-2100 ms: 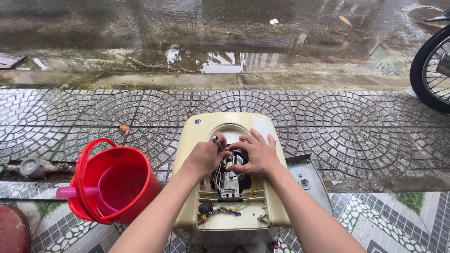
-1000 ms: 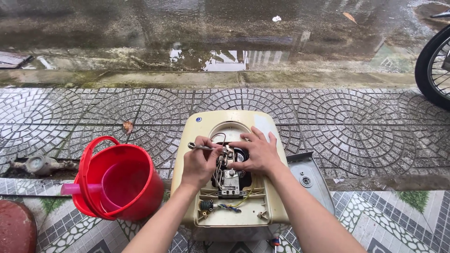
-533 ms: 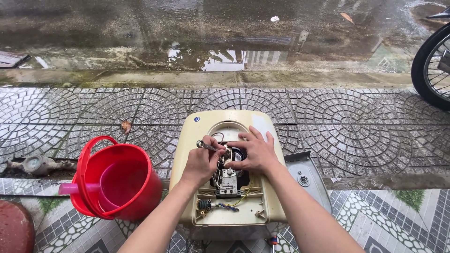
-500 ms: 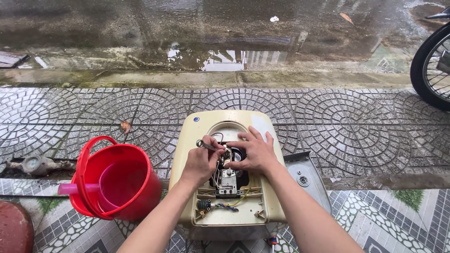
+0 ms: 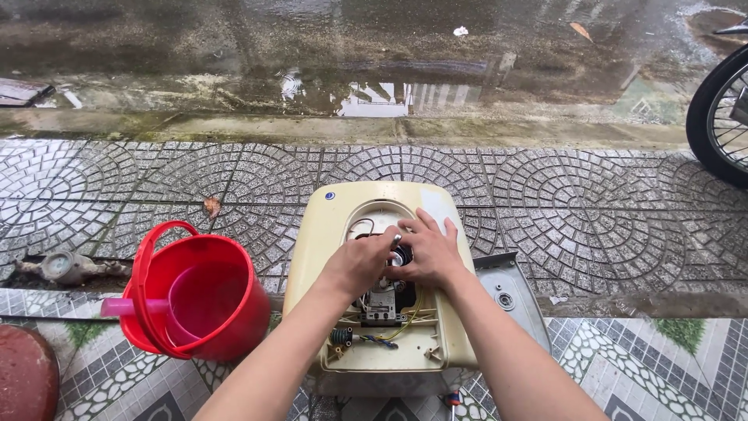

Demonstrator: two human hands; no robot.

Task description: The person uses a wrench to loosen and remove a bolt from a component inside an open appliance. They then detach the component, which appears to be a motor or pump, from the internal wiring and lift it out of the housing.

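Squarely between both hands: a round dark fitting (image 5: 402,255) inside the opened cream-coloured heater (image 5: 327,226), lying flat on the paving, long axis running away from the body. Left hand (image 5: 360,265) pinched shut on a small metal tool (image 5: 395,239), tip pointing right toward the fitting. Right hand (image 5: 431,251) spread open, pressed just beside it. Red bucket (image 5: 226,312) off to the left.

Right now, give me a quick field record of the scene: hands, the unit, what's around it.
Left hand: over the open cavity, pinching a small metal part; grip unclear
Right hand: fingers spread across the cavity's upper edge
Unit: cream appliance housing, cover off, wiring exposed
Left of unit: red bucket holding pink scoop
Right of unit: grey metal plate
Ground: wet paving
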